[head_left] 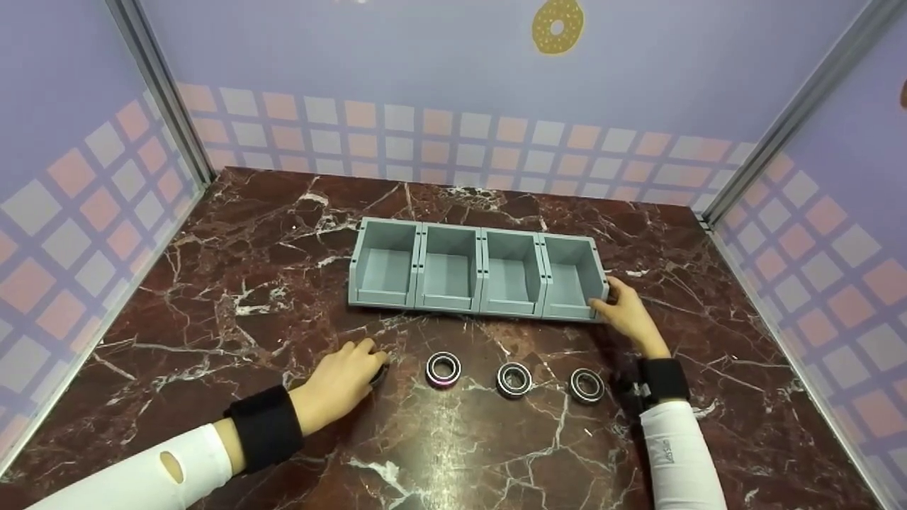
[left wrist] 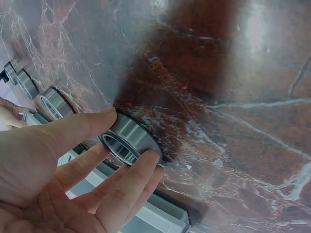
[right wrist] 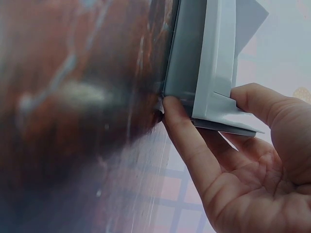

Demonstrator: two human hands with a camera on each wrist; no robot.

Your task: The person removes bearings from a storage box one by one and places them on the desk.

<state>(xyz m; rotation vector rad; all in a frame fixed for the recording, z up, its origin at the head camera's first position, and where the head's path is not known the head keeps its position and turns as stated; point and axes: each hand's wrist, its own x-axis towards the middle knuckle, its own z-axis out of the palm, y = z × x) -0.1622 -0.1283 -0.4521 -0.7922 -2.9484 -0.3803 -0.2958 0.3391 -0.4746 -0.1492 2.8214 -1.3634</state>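
My left hand (head_left: 340,379) pinches a metal ball bearing (left wrist: 133,133) between thumb and fingers, left of three other bearings. In the left wrist view this bearing is tilted on its edge close over the table, its open bore showing. My right hand (head_left: 629,315) grips the right end of a row of joined grey storage bins (head_left: 446,304). Its thumb is over the side wall of the rightmost bin (head_left: 570,312), with fingers along the outside and low by the table in the right wrist view. No bearings show inside the bins.
Three bearings lie flat in a row before the bins: one left (head_left: 443,384), one in the middle (head_left: 514,394), one right (head_left: 587,400). The dark red marbled table (head_left: 283,234) meets a purple back wall (head_left: 425,57) and side walls with metal corner posts.
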